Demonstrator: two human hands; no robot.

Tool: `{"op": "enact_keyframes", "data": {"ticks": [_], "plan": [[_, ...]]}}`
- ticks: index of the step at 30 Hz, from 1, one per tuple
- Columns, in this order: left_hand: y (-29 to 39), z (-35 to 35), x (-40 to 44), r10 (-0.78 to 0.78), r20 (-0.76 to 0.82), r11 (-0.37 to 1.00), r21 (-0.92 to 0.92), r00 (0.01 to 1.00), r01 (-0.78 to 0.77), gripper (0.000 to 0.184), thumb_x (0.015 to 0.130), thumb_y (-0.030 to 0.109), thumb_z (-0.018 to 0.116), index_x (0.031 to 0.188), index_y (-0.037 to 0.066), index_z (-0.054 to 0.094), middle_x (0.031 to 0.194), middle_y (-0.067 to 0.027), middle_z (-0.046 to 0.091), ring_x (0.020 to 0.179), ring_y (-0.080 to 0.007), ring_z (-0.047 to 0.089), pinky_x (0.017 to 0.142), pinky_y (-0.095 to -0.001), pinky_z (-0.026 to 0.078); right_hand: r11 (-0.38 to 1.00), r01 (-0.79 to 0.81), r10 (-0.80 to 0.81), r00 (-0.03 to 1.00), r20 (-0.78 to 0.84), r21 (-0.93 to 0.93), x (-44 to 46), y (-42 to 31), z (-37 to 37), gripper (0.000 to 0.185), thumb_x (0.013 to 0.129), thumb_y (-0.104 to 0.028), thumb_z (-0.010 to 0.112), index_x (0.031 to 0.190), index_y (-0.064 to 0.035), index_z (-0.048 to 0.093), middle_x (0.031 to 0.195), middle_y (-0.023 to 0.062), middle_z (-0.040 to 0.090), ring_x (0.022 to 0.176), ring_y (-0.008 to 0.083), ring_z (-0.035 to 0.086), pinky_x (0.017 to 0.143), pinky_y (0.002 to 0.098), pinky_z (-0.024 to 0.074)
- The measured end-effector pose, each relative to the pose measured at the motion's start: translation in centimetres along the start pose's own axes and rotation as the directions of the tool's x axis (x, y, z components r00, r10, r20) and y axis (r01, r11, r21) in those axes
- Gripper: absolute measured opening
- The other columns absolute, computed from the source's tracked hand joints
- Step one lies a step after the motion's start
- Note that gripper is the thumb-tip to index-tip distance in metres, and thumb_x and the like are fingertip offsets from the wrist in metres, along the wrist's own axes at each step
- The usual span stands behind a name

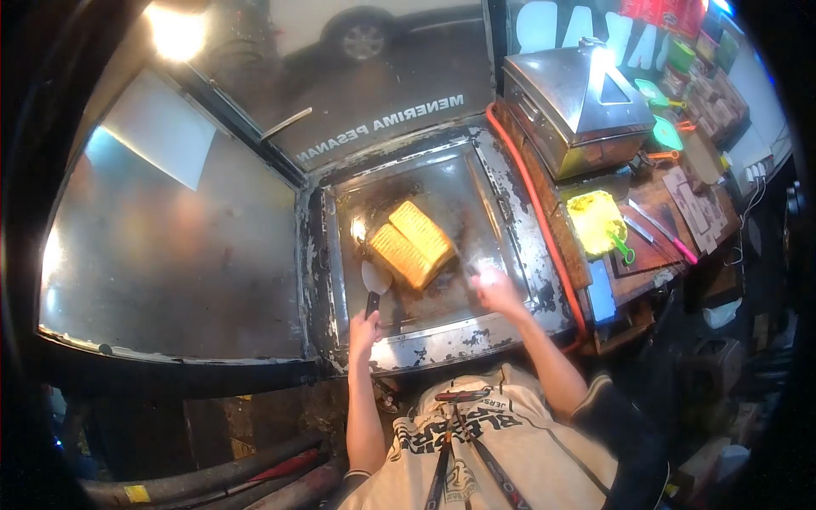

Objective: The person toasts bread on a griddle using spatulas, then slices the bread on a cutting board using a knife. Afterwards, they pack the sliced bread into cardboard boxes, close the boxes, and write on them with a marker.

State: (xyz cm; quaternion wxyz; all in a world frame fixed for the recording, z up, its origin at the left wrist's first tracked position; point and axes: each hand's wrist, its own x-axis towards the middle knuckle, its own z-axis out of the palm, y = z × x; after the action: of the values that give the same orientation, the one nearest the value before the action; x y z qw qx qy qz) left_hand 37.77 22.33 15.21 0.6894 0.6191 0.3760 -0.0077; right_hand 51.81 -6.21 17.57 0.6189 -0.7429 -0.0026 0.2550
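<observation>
Two toasted bread blocks (411, 245) lie side by side on the metal griddle (450, 183). My left hand (365, 330) is closed around the black handle of a spatula (375, 279), whose blade rests close to the lower left of the bread. Right of the bread, my right hand (495, 291) is over the griddle, blurred, with its fingers drawn together. A whitish shape shows at its fingertips, too smeared to make out.
Along the griddle's right side runs an orange hose (541, 212). Beyond it stand a steel lidded box (578, 106), a tub of yellow spread (595, 223), knives (659, 228) on a wooden board and a blue item (601, 291). A glass pane (170, 246) is at the left.
</observation>
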Motion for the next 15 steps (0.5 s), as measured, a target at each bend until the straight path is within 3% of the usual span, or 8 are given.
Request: {"op": "enact_keyframes", "data": {"ticks": [3, 6, 7, 10, 13, 15], "plan": [[0.4, -1.5, 2.6, 0.119, -0.067, 0.926, 0.368, 0.991, -0.087, 0.019, 0.086, 0.016, 0.06, 0.093, -0.002, 0.059, 0.065, -0.008, 0.057, 0.053, -0.0173, 0.055, 0.049, -0.0323, 0.042, 0.998, -0.067, 0.062, 0.985, 0.163, 0.022, -3.5, -0.9, -1.0, 0.025, 0.09, -0.023, 0.06, 0.106, -0.0039, 0.058, 0.065, -0.0002, 0.055, 0.047, 0.0064, 0.045, 0.042, 0.0222, 0.0351], [2.3, -1.1, 1.3, 0.354, -0.039, 0.703, 0.669, 0.934, -0.239, 0.028, 0.085, 0.017, 0.061, 0.106, -0.002, 0.061, 0.07, -0.0115, 0.062, 0.062, -0.0202, 0.06, 0.059, -0.0349, 0.046, 0.99, -0.1, 0.08, 0.978, 0.193, 0.097, -5.2, 0.9, -2.7, 0.024, 0.09, -0.021, 0.06, 0.106, -0.0036, 0.058, 0.065, -0.0006, 0.054, 0.047, 0.0051, 0.044, 0.041, 0.0215, 0.0333], [3.4, -0.5, 0.2, 0.247, -0.035, 0.739, 0.653, 0.968, -0.165, 0.033, 0.085, 0.016, 0.06, 0.112, -0.003, 0.059, 0.075, -0.014, 0.064, 0.065, -0.0222, 0.06, 0.064, -0.0363, 0.047, 0.985, -0.114, 0.092, 0.983, 0.159, 0.133, -5.6, 1.5, -3.1, 0.024, 0.09, -0.021, 0.06, 0.106, -0.0034, 0.058, 0.065, -0.0007, 0.054, 0.047, 0.0047, 0.044, 0.04, 0.0211, 0.0327], [0.0, -1.8, 1.1, 0.237, 0.029, 0.827, 0.518, 0.971, -0.218, 0.026, 0.086, 0.016, 0.059, 0.104, -0.002, 0.06, 0.068, -0.0093, 0.06, 0.057, -0.0176, 0.056, 0.055, -0.0329, 0.045, 0.976, -0.142, 0.127, 0.987, 0.1, 0.167, -6.5, 1.7, -4.6, 0.026, 0.09, -0.02, 0.06, 0.109, -0.0035, 0.056, 0.065, 0.0, 0.053, 0.045, 0.0038, 0.041, 0.039, 0.0198, 0.0297], [-0.1, -1.3, -2.3, 0.082, -0.003, 0.978, 0.192, 0.997, -0.079, 0.017, 0.09, 0.015, 0.057, 0.097, 0.001, 0.057, 0.063, -0.0021, 0.052, 0.046, -0.0094, 0.046, 0.041, -0.0257, 0.037, 0.965, -0.21, 0.193, 0.974, 0.119, 0.158, -7.1, 1.0, -5.8, 0.027, 0.091, -0.02, 0.059, 0.112, -0.0045, 0.053, 0.066, 0.001, 0.053, 0.043, 0.0033, 0.037, 0.037, 0.0195, 0.0263], [-0.1, -0.7, -5.5, 0.046, -0.017, 0.999, -0.002, 0.999, -0.046, 0.012, 0.091, 0.014, 0.054, 0.095, 0.003, 0.054, 0.062, 0.0012, 0.047, 0.043, -0.0046, 0.038, 0.037, -0.0215, 0.029, 0.959, -0.238, 0.212, 0.962, 0.174, 0.151, -7.8, -0.1, -6.0, 0.027, 0.092, -0.02, 0.058, 0.113, -0.0044, 0.053, 0.066, 0.0013, 0.053, 0.043, 0.0037, 0.038, 0.038, 0.0195, 0.0264]]}}
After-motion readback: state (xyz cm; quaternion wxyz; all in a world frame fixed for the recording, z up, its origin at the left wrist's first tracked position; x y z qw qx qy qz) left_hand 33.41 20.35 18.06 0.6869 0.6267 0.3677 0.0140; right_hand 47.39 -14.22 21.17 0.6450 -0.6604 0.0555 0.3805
